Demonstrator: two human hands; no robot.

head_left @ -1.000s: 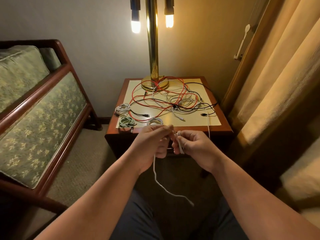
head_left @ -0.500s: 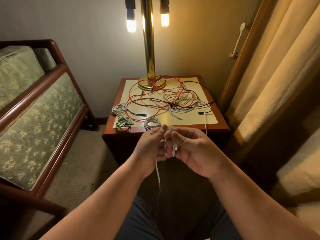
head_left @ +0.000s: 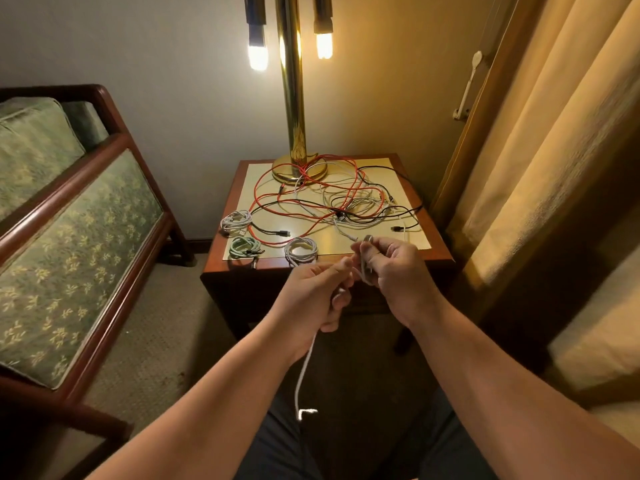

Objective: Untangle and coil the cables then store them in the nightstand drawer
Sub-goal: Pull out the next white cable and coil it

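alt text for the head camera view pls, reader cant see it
A person's left hand and right hand hold a thin white cable, partly coiled, in front of a wooden nightstand, its loose end hanging down. On it lie three coiled pale cables and a tangle of red, black and white cables by a brass lamp base.

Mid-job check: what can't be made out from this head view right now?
Head view:
- Drawer: the nightstand front is in deep shadow, partly behind left hand and right hand; no outline shows.
- Coil of white cable: right fingers cover it; loop count unclear.
- Its hanging end: blown-out glare.
- Cable tangle: crossings too small to trace.
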